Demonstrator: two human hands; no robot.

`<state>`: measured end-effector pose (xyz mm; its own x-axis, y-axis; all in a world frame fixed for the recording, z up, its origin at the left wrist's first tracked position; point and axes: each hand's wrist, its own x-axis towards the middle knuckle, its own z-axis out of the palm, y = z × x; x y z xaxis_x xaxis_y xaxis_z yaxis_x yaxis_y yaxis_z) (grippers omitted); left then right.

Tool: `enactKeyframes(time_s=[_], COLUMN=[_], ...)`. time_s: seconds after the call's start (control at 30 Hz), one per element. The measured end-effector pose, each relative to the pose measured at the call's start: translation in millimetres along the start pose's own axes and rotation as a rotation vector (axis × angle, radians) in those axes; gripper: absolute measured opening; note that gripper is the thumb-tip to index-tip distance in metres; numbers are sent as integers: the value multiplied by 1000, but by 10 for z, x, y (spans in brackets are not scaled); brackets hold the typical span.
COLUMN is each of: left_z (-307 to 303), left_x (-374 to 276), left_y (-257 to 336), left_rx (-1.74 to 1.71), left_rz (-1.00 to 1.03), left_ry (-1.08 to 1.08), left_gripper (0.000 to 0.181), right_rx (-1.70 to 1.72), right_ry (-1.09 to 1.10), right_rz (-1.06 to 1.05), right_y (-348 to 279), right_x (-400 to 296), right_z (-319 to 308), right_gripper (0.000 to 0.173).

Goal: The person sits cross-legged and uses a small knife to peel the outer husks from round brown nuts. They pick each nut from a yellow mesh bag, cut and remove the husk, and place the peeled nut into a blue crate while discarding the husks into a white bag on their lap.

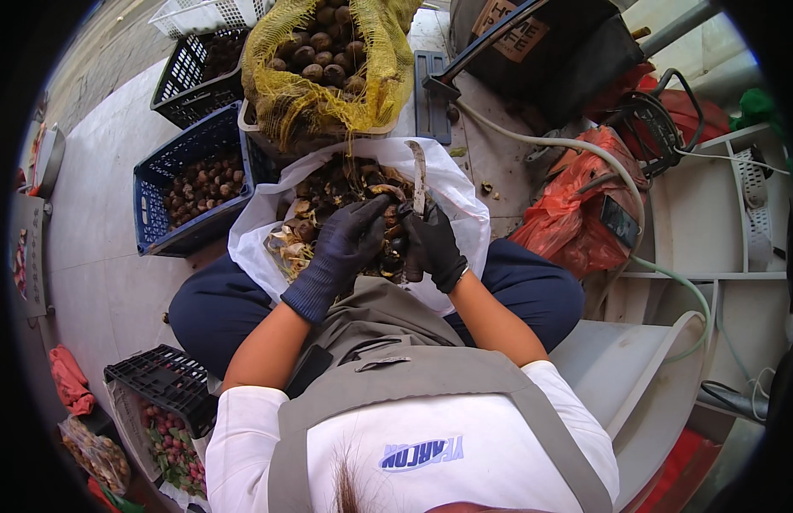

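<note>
My left hand (353,232), in a dark knitted glove, has its fingers closed at a brown nut or fruit (391,215), mostly hidden between the hands. A curled brown peel (389,190) shows just beyond its fingertips. My right hand (428,242), in a black glove, grips a knife by its handle; the curved, stained blade (418,172) points up and away from me. Both hands are over a white plastic sack (460,192), spread open between my knees. Dark husks and pale yellowish scraps (295,251) lie inside it.
Beyond the sack stands a yellow mesh bag (383,77) of round brown nuts or fruits. Left are a blue crate (178,234) of smaller brown pieces and a black crate (178,102). Right are a red plastic bag (557,218), a phone (620,221) and a hose (563,143).
</note>
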<state>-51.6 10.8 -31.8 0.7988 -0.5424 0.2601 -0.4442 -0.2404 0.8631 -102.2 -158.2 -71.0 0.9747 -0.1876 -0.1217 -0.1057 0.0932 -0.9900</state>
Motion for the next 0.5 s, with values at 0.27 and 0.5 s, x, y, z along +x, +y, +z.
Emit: enactKeyframes(time_s=[0.27, 0.5], left_z=[-11, -114], left_x=[-124, -67], left_y=[-126, -101], left_rx=[-432, -330], left_rz=[-251, -304], left_ry=[-200, -303], left_gripper=[43, 35], right_rx=[179, 204], right_ry=[-120, -181], right_rz=[115, 223], right_y=[-95, -302], right_x=[-63, -85], right_z=[30, 16], right_gripper=[34, 31])
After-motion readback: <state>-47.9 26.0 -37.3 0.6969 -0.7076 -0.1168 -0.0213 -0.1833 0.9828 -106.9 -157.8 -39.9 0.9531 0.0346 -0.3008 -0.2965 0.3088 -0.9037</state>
